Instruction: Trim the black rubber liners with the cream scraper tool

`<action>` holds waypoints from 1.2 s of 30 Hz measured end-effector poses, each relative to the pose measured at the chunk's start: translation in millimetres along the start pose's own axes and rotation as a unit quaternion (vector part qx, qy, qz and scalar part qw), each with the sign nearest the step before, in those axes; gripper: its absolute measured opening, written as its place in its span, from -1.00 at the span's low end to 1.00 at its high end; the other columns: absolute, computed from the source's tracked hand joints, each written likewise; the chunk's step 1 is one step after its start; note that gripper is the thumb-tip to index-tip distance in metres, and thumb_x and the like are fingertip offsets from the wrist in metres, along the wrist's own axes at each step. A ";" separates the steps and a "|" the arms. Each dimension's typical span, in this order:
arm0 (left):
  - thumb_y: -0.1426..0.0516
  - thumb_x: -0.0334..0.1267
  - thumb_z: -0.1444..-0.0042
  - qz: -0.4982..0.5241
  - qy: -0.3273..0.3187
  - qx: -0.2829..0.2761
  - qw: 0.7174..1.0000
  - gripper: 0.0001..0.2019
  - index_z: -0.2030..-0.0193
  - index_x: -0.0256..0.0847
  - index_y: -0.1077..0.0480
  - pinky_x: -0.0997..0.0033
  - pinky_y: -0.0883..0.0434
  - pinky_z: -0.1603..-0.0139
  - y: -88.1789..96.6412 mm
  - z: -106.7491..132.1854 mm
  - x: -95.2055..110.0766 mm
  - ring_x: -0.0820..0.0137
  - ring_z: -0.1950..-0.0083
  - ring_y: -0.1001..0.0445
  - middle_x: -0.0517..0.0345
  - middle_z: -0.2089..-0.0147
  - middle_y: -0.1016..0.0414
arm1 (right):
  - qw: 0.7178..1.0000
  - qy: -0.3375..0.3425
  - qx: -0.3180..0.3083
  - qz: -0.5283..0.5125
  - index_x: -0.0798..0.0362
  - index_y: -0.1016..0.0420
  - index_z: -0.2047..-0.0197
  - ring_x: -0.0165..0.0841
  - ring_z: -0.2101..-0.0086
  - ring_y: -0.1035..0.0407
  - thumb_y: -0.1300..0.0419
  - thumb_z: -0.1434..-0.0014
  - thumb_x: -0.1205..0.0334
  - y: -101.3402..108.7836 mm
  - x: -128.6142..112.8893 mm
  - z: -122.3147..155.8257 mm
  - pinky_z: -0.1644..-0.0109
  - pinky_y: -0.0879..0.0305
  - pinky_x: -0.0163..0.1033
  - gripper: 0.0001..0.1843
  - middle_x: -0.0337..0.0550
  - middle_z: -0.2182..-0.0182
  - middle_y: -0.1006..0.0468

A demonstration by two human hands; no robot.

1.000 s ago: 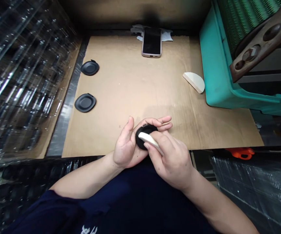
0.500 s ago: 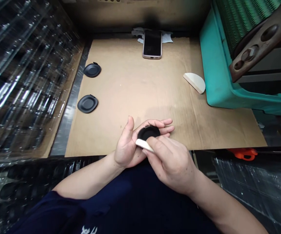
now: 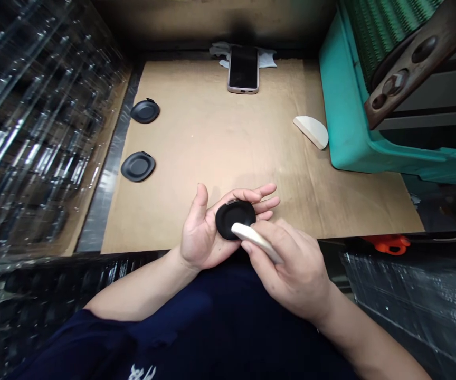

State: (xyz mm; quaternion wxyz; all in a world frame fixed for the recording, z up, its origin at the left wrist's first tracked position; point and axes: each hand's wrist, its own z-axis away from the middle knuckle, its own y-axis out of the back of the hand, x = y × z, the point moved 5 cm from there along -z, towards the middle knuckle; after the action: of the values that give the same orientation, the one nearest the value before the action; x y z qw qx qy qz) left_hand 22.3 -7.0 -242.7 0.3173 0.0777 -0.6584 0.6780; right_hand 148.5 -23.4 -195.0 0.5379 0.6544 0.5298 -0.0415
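Matte black disc (image 3: 231,217) rests on open left hand (image 3: 201,232); right hand (image 3: 291,274) pinches pale foam wedge (image 3: 254,237) onto it.

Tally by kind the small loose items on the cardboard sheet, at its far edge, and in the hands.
Black discs: 3 (two on the cardboard, one on the left hand)
White pieces: 2 (one on the cardboard, one in the right hand)
Phone: 1
Cloth: 1
Total: 7
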 end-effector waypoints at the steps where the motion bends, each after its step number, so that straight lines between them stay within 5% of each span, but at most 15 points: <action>1: 0.30 0.30 -0.35 0.001 -0.003 0.001 1.000 -0.21 0.03 -0.27 -0.55 -0.05 -0.17 -0.48 0.1 -0.1 -0.1 -0.04 -0.44 -0.28 -0.16 -0.40 -0.34 | 1.000 -0.005 0.002 0.012 0.12 -0.49 -0.05 -0.34 0.36 -0.47 -0.17 -0.34 0.38 -0.6 0.4 -1.0 0.25 -0.45 -0.21 -0.77 -0.13 0.32 -0.59; 6: 0.36 0.30 -0.35 -0.017 -0.023 0.003 1.000 -0.18 0.04 -0.29 -0.53 -0.08 -0.13 -0.49 0.4 1.4 -1.7 -0.05 -0.43 -0.29 -0.21 -0.37 -0.37 | 0.998 0.023 -0.020 0.059 0.13 -0.50 0.11 -0.34 0.41 -0.41 -0.11 -0.36 0.35 -14.9 -5.4 -12.5 0.33 -0.35 -0.21 -0.86 -0.18 0.42 -0.52; 10: 0.27 0.29 -0.35 -0.045 -0.030 0.011 0.998 -0.24 0.05 -0.29 -0.52 -0.07 -0.07 -0.52 -0.5 3.0 -2.0 -0.03 -0.46 -0.25 -0.22 -0.34 -0.40 | 0.997 0.018 0.011 0.080 0.18 -0.50 0.04 -0.33 0.38 -0.43 -0.09 -0.39 0.32 -17.8 -7.2 -18.8 0.27 -0.36 -0.20 -0.81 -0.16 0.38 -0.53; 15: 0.26 0.30 -0.35 -0.029 -0.026 0.030 0.999 -0.25 0.04 -0.26 -0.53 -0.10 -0.15 -0.47 0.8 1.8 -1.3 -0.05 -0.43 -0.30 -0.17 -0.40 -0.34 | 0.996 0.037 -0.053 0.056 0.17 -0.49 0.08 -0.35 0.41 -0.41 -0.06 -0.38 0.38 -23.3 -8.8 -14.3 0.33 -0.32 -0.22 -0.82 -0.17 0.41 -0.51; 20: 0.25 0.28 -0.36 -0.041 -0.040 0.024 0.998 -0.27 0.04 -0.26 -0.53 -0.08 -0.09 -0.51 0.9 0.9 -1.1 -0.03 -0.44 -0.27 -0.18 -0.37 -0.38 | 0.997 0.010 0.006 0.080 0.15 -0.45 0.02 -0.33 0.33 -0.47 -0.05 -0.43 0.28 -19.7 -4.3 -17.5 0.24 -0.39 -0.22 -0.80 -0.12 0.32 -0.58; 25: 0.29 0.26 -0.37 -0.036 -0.056 0.045 0.997 -0.25 0.05 -0.27 -0.52 -0.09 -0.17 -0.47 2.4 2.2 0.5 -0.05 -0.43 -0.30 -0.18 -0.41 -0.33 | 0.997 0.029 -0.054 0.053 0.14 -0.45 0.05 -0.35 0.40 -0.43 -0.03 -0.40 0.34 -25.4 -7.2 -13.7 0.33 -0.35 -0.23 -0.81 -0.16 0.39 -0.52; 28: 0.21 0.28 -0.36 -0.044 -0.069 0.043 0.996 -0.31 0.06 -0.25 -0.52 -0.09 -0.17 -0.46 0.9 2.9 -0.4 -0.04 -0.41 -0.32 -0.17 -0.39 -0.35 | 0.998 0.008 -0.031 0.055 0.12 -0.45 0.04 -0.35 0.36 -0.46 -0.05 -0.41 0.31 -25.3 -6.6 -12.8 0.28 -0.38 -0.23 -0.83 -0.15 0.34 -0.56; 36: 0.09 -0.13 -0.44 -0.045 -0.110 0.055 0.991 -0.64 -0.01 -0.21 -0.48 0.00 -0.02 -0.55 5.7 5.5 -0.4 0.11 -0.52 -0.16 -0.06 -0.43 -0.31 | 0.994 0.016 -0.016 0.111 0.19 -0.47 -0.02 -0.39 0.44 -0.36 -0.08 -0.41 0.33 -22.8 1.3 -2.8 0.35 -0.29 -0.25 -0.79 -0.19 0.43 -0.49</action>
State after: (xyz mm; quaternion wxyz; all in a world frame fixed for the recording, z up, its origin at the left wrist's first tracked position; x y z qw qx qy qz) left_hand 17.9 -11.9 -247.1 0.2686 0.1990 -0.6472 0.6851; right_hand 130.8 -23.7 -209.7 0.5413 0.7010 0.4627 0.0379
